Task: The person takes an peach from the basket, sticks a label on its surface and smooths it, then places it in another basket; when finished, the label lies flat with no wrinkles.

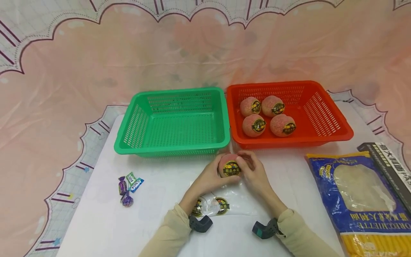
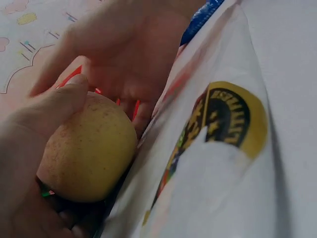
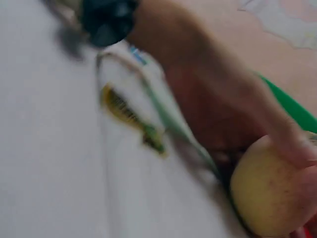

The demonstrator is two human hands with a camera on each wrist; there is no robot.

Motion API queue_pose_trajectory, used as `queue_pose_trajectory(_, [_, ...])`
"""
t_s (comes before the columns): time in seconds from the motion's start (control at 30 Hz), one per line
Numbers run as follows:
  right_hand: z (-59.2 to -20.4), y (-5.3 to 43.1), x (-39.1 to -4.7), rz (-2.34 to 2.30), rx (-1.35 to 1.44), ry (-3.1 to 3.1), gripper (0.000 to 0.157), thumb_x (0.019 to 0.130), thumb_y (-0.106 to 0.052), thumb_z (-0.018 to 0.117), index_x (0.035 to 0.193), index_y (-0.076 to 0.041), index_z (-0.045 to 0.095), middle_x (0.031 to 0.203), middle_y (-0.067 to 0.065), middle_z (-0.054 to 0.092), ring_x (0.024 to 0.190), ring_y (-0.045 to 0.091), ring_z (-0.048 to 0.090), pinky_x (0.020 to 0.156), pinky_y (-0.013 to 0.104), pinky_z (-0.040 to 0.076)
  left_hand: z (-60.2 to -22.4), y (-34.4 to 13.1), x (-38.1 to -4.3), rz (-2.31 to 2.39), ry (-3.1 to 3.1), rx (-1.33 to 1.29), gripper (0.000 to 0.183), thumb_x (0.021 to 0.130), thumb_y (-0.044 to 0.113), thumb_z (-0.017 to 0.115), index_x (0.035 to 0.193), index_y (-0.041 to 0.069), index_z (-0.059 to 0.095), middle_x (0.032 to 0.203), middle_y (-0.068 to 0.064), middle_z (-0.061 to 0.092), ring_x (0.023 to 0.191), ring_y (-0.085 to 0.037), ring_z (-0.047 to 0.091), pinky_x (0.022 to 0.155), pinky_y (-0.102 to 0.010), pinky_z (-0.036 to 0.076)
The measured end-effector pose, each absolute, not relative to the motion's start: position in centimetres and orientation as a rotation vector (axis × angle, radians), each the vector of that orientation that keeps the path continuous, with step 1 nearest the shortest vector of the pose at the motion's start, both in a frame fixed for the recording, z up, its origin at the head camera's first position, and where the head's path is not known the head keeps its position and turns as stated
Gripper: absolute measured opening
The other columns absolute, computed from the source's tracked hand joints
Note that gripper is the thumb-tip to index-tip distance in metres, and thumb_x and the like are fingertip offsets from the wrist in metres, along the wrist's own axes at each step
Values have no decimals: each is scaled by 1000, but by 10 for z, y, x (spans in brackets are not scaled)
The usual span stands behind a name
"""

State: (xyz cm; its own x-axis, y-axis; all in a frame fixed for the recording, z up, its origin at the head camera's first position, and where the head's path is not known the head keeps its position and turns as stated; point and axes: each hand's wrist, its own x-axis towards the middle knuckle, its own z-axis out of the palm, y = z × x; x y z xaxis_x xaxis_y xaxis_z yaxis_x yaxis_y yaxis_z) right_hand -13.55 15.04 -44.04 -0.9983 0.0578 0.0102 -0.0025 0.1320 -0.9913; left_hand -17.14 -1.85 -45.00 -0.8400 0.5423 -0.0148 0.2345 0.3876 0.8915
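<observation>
A pinkish peach (image 1: 226,160) with a round black-and-gold label (image 1: 232,168) on its front is off the table, between both hands. My left hand (image 1: 210,178) grips it from the left, the thumb across its lower side. My right hand (image 1: 255,173) touches the label's upper right with the thumb, its other fingers loosely bent beside the fruit. Below them lies a clear-white sticker sheet (image 1: 240,208) bearing similar labels. The left wrist view shows the yellowish side of the peach (image 2: 91,148) under my left thumb. In the right wrist view, my right hand is mostly out of frame.
A green basket (image 1: 173,148) stands behind the hands. Beside it, a red basket (image 1: 318,137) holds several labelled peaches (image 1: 253,125). Small wrapped sweets (image 1: 128,189) lie at left. At right are a blue-and-yellow pasta bag (image 1: 363,192) and a dark printed package (image 1: 390,167).
</observation>
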Motion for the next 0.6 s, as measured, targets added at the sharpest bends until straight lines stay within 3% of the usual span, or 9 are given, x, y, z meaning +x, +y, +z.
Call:
queue_pose_trajectory(0.2, [-432, 187, -138, 2761, -503, -1152, 40, 86, -37, 55, 116, -14, 43, 115, 6, 49, 102, 19, 47, 87, 29, 40, -448, -17, -170, 1405, 2365, 657, 79, 61, 55, 72, 128, 33, 35, 115, 12, 53, 106, -5, 51, 91, -28, 42])
queue_pose_trajectory(0.37, [-412, 218, -140, 2772, -651, -434, 42, 86, -18, 57, 122, -20, 36, 116, 0, 42, 107, 15, 40, 100, 27, 32, -447, -17, -169, 1373, 2373, 676, 86, 60, 54, 73, 132, 31, 33, 121, 12, 50, 112, -6, 48, 95, -30, 39])
queue_pose_trajectory(0.6, [-390, 239, -145, 2719, -606, -155, 45, 84, -3, 51, 121, -20, 34, 122, -5, 41, 118, 11, 35, 104, 25, 28, -447, -18, -167, 1364, 2368, 733, 90, 61, 52, 74, 136, 28, 29, 122, 9, 50, 111, -8, 49, 95, -32, 40])
